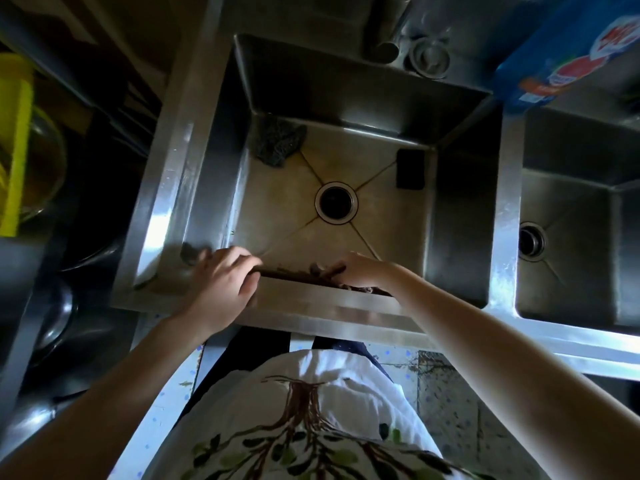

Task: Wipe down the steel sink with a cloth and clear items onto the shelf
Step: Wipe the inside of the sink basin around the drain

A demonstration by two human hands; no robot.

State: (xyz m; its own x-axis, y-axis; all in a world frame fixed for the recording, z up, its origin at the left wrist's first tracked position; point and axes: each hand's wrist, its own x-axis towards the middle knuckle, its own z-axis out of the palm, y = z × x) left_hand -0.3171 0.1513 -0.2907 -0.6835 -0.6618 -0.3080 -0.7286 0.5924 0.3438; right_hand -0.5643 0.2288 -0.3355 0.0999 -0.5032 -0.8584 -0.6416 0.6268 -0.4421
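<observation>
I look straight down into a steel sink with a round drain in the middle of its basin. A dark brown cloth lies stretched along the inner near wall of the basin. My left hand rests over the near rim, fingers curled onto the cloth's left end. My right hand grips the bunched right part of the cloth just inside the rim. A dark mesh scrubber lies in the basin's far left corner, and a black sponge leans at its far right.
A second steel basin adjoins on the right. A blue detergent pack stands at the far right, with a tap and a round strainer behind the sink. Yellow items and dark pans sit at the left.
</observation>
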